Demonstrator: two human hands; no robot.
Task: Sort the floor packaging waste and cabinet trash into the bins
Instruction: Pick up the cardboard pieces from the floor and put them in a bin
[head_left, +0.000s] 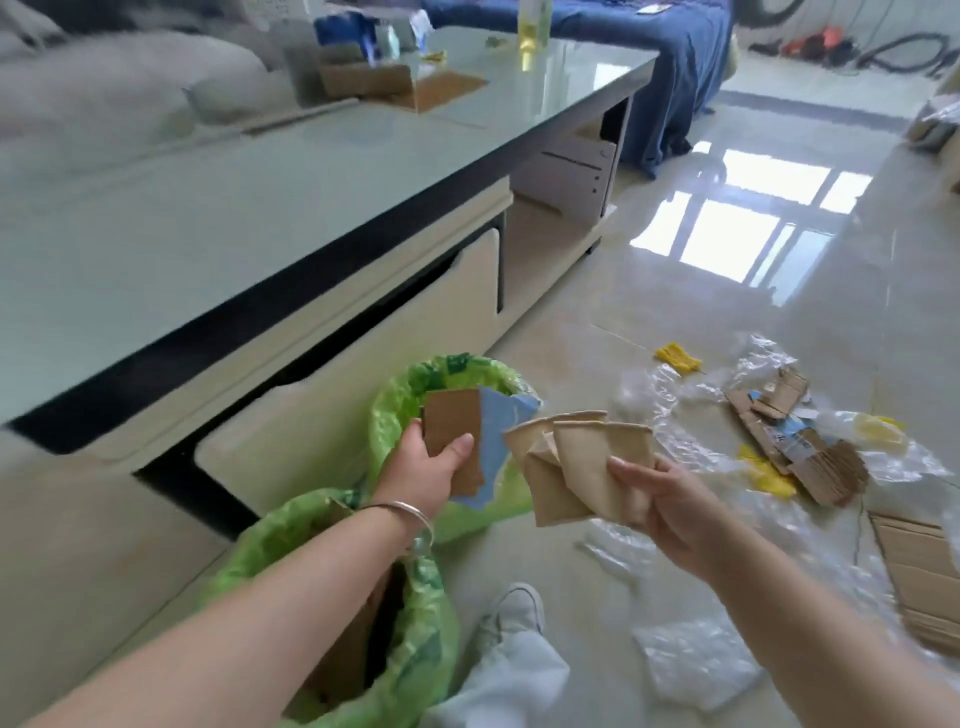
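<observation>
Big glass-top counter (260, 208) fills the left side, w/ a cardboard box (363, 78) and a yellow bottle (532, 26) far back on it. Shiny tile floor (675, 322) on the right. Lots of clear plastic wrap (691, 665) lies on the floor, plus torn cardboard bits (800, 441) and a flat cardboard sheet (919, 577) near the right edge. A small yellow scrap (678, 357) sits farther back on the floor.

2 bins w/ green bags stand next to the counter. The near bin (415, 649) is under the left arm & has brown cardboard in it. The far bin (400, 410) is just behind the left hand.

Left hand (431, 467) is over the far bin. Its fingers and thumb pinch a brown card piece (452, 421) w/ a blue paper piece (498, 431) behind it. A silver bangle (410, 512) is on that wrist.

Right hand (670, 504) is up over the floor, right of the far bin. Its fingers are curled & grip a bunch of squashed tan paper cups (576, 462), which fan out to the left, close to the blue piece.

A white shoe (514, 608) and pale trouser leg show at the bottom.
</observation>
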